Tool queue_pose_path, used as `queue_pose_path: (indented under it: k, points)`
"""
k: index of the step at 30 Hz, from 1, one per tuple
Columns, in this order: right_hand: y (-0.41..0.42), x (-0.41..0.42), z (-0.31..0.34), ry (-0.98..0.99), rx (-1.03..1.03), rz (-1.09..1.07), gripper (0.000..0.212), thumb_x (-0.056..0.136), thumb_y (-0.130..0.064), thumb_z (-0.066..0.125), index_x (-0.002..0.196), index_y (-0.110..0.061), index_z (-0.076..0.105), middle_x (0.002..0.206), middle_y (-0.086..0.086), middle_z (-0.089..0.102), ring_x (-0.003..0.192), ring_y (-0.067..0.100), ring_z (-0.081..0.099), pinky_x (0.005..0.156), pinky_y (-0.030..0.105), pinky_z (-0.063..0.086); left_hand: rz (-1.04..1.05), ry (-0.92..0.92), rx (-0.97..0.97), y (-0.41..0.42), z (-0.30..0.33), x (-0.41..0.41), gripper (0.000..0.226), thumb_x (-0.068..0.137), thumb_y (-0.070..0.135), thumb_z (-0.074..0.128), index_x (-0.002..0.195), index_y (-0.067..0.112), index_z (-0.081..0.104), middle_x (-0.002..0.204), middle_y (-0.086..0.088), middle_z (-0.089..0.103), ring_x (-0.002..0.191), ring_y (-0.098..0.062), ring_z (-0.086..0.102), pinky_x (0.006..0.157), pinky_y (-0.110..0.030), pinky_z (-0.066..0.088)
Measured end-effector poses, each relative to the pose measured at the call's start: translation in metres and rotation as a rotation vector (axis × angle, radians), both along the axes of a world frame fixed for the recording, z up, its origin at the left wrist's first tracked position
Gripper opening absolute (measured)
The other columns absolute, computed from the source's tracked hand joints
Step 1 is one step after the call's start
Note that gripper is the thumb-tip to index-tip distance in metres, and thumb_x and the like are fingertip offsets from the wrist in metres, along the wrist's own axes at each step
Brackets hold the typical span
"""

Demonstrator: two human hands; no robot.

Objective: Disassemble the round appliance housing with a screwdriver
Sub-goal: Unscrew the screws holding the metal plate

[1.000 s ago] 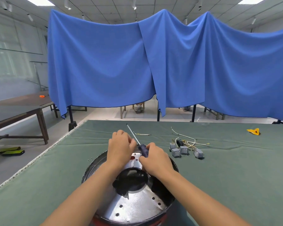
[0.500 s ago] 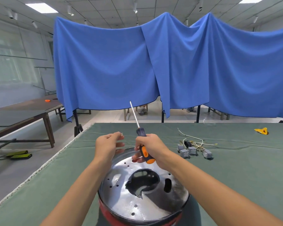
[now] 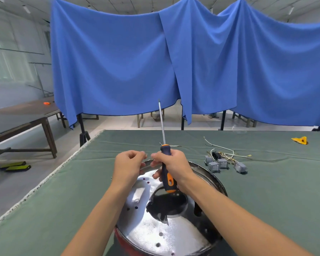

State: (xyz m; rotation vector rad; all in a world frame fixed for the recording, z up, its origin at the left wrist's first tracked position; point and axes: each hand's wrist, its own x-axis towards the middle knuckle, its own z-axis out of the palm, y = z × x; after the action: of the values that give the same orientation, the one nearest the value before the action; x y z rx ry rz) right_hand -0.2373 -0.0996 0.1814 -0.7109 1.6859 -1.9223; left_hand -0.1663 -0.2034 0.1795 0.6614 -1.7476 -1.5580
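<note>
Orange and dark, the screwdriver (image 3: 167, 169) stands almost upright in the middle of the frame, tip up, with the right hand (image 3: 174, 163) wrapped around its handle. Just left of it, the left hand (image 3: 127, 163) pinches something tiny, maybe a screw; I cannot tell. Below both hands, at the bottom middle, sits the round shiny housing (image 3: 155, 233) on the green table (image 3: 266, 191). Little grey parts with wires (image 3: 224, 161) lie to the right.

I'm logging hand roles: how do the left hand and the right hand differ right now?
The right hand grips the screwdriver by its handle, shaft pointing up; the left hand pinches something tiny, perhaps a screw, too small to tell. The right hand's fingers wrap the handle; the left hand's meet at the fingertips. Both hover over the round housing.
</note>
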Motion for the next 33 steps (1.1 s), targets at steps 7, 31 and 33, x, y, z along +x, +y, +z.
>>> queue_pose_path:
  k: [7, 31, 33]
  points:
    - [-0.002, 0.004, -0.008, 0.235, 0.051, -0.091, 0.019, 0.082, -0.003, 0.063, 0.066, -0.012, 0.06, 0.052, 0.001, 0.06, 0.035, 0.022, 0.055, 0.037, 0.021, 0.04, -0.078, -0.097, -0.047, 0.003, -0.004, 0.001, 0.017, 0.086, 0.006, 0.055, 0.071, 0.002, 0.061, 0.062, -0.006, 0.062, 0.054, -0.01, 0.059, 0.054, -0.03, 0.048]
    - [0.008, 0.006, -0.013, 0.361, 0.137, -0.108, 0.023, 0.08, -0.004, 0.06, 0.06, -0.015, 0.06, 0.048, 0.002, 0.06, 0.035, 0.022, 0.056, 0.04, 0.02, 0.042, -0.1, -0.311, -0.897, 0.004, 0.008, 0.023, 0.005, 0.082, 0.021, 0.066, 0.083, 0.019, 0.07, 0.082, 0.007, 0.057, 0.082, -0.015, 0.058, 0.074, -0.035, 0.048]
    - [0.008, 0.007, -0.012, 0.368, 0.15, -0.086, 0.023, 0.081, -0.004, 0.06, 0.06, -0.015, 0.061, 0.048, 0.002, 0.06, 0.035, 0.021, 0.055, 0.04, 0.019, 0.041, -0.102, -0.3, -0.884, 0.002, 0.006, 0.024, 0.004, 0.081, 0.02, 0.068, 0.081, 0.018, 0.071, 0.079, 0.007, 0.057, 0.081, -0.016, 0.058, 0.074, -0.035, 0.048]
